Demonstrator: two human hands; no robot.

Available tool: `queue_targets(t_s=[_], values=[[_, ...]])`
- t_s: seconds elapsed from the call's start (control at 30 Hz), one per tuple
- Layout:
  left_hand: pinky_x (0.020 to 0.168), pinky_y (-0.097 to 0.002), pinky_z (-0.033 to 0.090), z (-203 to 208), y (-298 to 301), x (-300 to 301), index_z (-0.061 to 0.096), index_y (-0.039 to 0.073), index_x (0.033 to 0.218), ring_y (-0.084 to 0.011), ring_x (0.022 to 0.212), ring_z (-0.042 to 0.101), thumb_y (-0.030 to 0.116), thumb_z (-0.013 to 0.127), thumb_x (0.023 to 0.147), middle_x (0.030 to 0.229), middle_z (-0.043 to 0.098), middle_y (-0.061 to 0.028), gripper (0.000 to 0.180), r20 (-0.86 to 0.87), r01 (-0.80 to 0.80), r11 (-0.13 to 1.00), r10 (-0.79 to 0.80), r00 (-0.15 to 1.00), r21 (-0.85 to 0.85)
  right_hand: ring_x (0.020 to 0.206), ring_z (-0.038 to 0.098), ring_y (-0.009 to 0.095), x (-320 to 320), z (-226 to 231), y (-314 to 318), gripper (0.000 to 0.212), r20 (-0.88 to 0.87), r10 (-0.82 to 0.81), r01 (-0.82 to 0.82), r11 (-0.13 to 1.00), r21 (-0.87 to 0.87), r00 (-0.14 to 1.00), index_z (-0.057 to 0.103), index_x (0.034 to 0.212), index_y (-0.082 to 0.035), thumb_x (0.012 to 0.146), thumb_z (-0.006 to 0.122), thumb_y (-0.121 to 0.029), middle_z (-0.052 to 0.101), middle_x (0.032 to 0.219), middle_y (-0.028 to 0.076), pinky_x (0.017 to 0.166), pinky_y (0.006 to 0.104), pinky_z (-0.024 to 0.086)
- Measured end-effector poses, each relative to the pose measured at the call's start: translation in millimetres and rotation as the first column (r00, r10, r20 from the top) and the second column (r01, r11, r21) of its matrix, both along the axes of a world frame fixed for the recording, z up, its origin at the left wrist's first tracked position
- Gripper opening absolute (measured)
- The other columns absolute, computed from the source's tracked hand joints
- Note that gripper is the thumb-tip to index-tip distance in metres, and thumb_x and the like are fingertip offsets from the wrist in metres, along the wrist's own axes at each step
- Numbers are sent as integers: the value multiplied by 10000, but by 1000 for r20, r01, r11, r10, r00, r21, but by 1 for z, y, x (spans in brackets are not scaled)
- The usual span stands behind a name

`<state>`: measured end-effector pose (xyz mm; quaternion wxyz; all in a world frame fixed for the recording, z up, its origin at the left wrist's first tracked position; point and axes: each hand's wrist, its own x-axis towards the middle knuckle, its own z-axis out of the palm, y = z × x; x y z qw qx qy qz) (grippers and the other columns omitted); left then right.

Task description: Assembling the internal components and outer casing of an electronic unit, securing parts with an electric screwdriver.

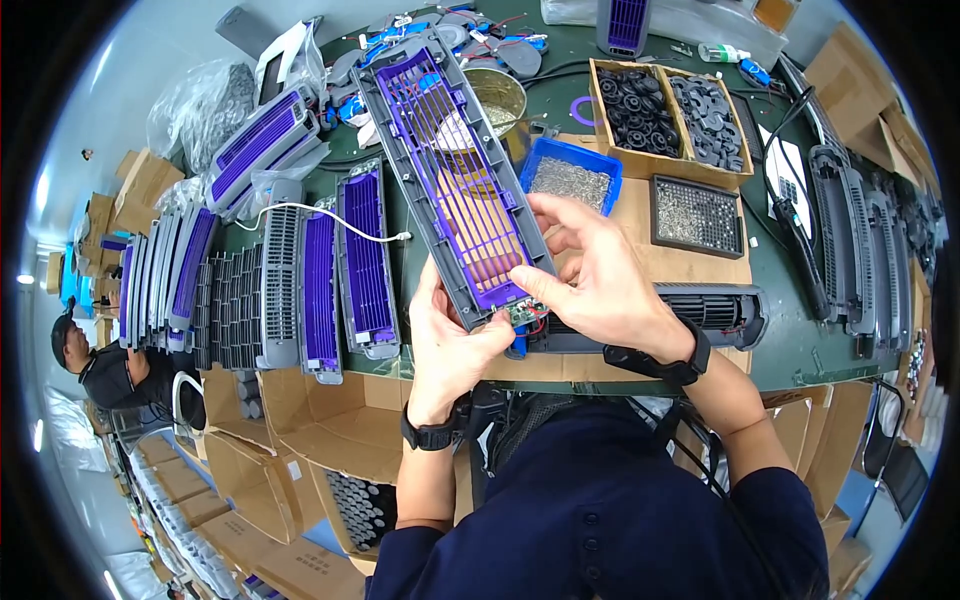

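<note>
A long grey plastic housing half with a purple slatted grille (432, 133) is tilted up over the table edge between my hands. My left hand (445, 335) is closed round its lower end, thumb near a small green circuit board (522, 311) with a red wire. Along the right edge of the same housing, my right hand (600, 275) grips with its thumb on the purple grille's lower corner and fingers at the side. Below my right hand lies another grey slatted housing (715, 310) on cardboard, partly hidden by my hand and wrist.
A blue tray of screws (612, 200), a black tray of small metal parts (697, 246) and a divided box of dark parts (592, 75) stand beyond my right hand. Purple-grilled housings (318, 290) line the left. Grey housings (835, 250) stand at right; open cartons (340, 405) sit below.
</note>
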<state>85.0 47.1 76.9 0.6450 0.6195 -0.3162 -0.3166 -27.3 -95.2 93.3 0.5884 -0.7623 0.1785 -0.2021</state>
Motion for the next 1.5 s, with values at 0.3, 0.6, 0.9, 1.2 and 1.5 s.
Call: queue_targets(t_s=[0.3,0.6,0.9,1.2,1.5], values=[[901,-315,496,3,-7,-17,322,-37,1423,-197,1046,615,-89,616,711,1184,598,-145,773,189,-46,995,62,980,-85,1091,569,197,-7,13,-6,821,2,51,-51,993,105,999,273,1449,40,806,760,-115,500,1279,150,886,326,507],[1032,-429,404,26,-14,1,342,-9,1451,-339,1256,477,297,932,518,1362,463,-195,1145,672,386,920,-247,698,-64,1043,560,211,-34,81,-15,874,91,-66,71,996,-52,994,304,1273,71,636,844,-188,506,1139,148,875,347,491],[1057,-357,355,51,-31,9,363,15,1388,-230,1223,481,176,910,510,1297,494,-109,1046,553,768,606,-576,602,-205,1226,521,374,-69,190,27,714,408,75,-30,993,-117,910,463,1310,40,713,758,-219,530,1271,203,953,487,493],[933,-399,446,88,-2,-79,478,46,1219,-276,1063,548,169,905,501,1166,514,-143,844,677,619,622,-188,712,-479,1247,472,456,-193,234,12,798,180,-116,138,983,-118,977,339,1426,-72,797,691,-413,513,1287,186,956,566,502],[1030,-422,377,81,-10,-72,554,26,1234,-346,1214,476,161,812,672,1305,468,-189,633,691,484,791,-110,714,-374,882,652,192,-200,228,6,571,149,-476,465,663,-587,867,619,1073,71,772,739,-400,656,967,150,801,310,541]])
